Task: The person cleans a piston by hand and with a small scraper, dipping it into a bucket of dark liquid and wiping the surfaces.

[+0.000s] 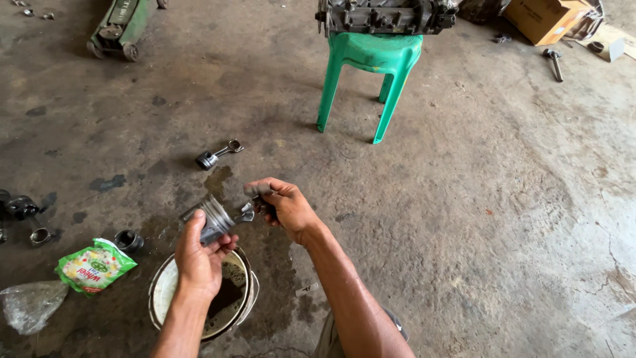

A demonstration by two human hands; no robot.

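Over the stained concrete floor (477, 219), near the round basin of dark liquid (165, 292), the left hand (199, 255) wraps its fingers around the ribbed piston (212, 219) while the right hand (286, 207) curls tight on its connecting rod (246, 213), best kept steady above that basin.

On the floor (477, 219), a bowl (165, 292) sits below both hands, which hold a piston (213, 219) above it. A packet (95, 265) lies left of the bowl. Farther off stands a stool (371, 63) bearing an engine block (384, 14); a jack (122, 23) lies far left.
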